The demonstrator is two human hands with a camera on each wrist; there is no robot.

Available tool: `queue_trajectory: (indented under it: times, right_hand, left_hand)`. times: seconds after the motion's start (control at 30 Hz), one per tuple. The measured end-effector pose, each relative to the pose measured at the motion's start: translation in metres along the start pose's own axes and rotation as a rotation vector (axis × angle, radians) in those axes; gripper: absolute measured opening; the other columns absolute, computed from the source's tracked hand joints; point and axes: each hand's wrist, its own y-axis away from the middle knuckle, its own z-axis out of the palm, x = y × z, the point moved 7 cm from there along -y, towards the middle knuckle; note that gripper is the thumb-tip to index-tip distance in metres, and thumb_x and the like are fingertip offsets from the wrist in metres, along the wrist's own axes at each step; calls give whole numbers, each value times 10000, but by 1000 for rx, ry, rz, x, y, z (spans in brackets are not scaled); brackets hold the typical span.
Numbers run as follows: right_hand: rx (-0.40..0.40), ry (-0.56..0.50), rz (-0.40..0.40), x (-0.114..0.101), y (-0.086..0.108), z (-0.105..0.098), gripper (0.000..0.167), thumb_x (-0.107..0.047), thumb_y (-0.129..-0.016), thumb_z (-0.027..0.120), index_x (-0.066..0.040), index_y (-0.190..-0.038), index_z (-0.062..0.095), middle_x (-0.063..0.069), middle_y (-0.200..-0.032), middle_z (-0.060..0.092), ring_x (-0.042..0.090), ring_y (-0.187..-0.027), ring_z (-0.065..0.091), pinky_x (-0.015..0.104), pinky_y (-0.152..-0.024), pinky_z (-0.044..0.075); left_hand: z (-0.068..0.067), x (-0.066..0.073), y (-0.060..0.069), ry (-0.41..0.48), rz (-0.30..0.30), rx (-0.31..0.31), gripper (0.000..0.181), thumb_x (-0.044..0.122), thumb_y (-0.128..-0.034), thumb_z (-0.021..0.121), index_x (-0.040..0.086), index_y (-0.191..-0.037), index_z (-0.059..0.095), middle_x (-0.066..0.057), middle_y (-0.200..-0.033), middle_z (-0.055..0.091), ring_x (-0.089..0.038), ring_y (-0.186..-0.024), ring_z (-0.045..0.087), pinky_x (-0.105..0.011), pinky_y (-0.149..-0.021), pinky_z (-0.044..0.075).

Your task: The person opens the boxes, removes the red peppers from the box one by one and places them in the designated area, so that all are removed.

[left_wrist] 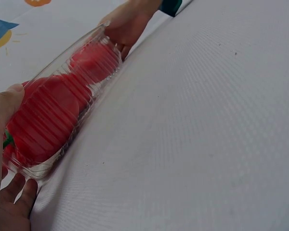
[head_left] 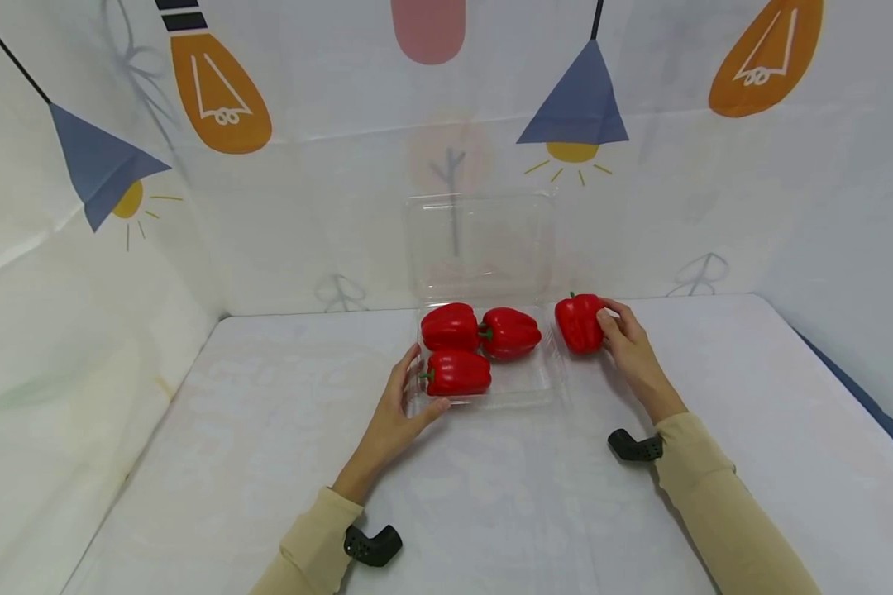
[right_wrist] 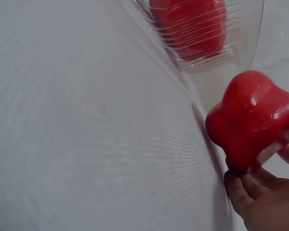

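Observation:
A clear plastic clamshell box (head_left: 521,387) stands on the table with its lid (head_left: 482,248) raised at the back. Three red bell peppers lie in it: one at back left (head_left: 450,327), one at back right (head_left: 512,335), one at front left (head_left: 459,373). My left hand (head_left: 391,426) holds the box at its front left corner, thumb along the near side and fingers on the left side. Just right of the box, my right hand (head_left: 635,355) grips another red bell pepper (head_left: 577,324), green stem pointing away. The right wrist view shows this pepper's (right_wrist: 253,118) lobed bottom.
A white cloth covers the table (head_left: 268,430). Behind it hangs a pale curtain (head_left: 327,207) printed with lamps and bulbs, continuing along both sides. Each wrist carries a black device, one at the left sleeve (head_left: 373,546) and one at the right sleeve (head_left: 635,446).

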Motion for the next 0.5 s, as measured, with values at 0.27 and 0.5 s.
queue_trajectory:
  times: [0.27, 0.5]
  right_hand:
    - [16, 140, 25, -6, -1, -3, 577, -442, -1003, 341, -124, -1478, 263, 230, -1402, 428, 242, -1200, 444, 271, -969, 416]
    - [29, 175, 64, -1, -4, -6, 622, -452, -1010, 296, -30, -1466, 275, 273, -1447, 359, 404, -1356, 313, 552, -1134, 237]
  left_hand:
    - [1, 1, -1, -10, -6, -3, 887, 328, -821, 728, 269, -1508, 170, -15, -1545, 260, -221, -1400, 342, -470, -1107, 348]
    - [0, 0, 0, -13, -24, -5, 883, 327, -820, 726, 273, -1506, 173, -9, -1547, 257, -227, -1402, 337, -475, -1104, 351]
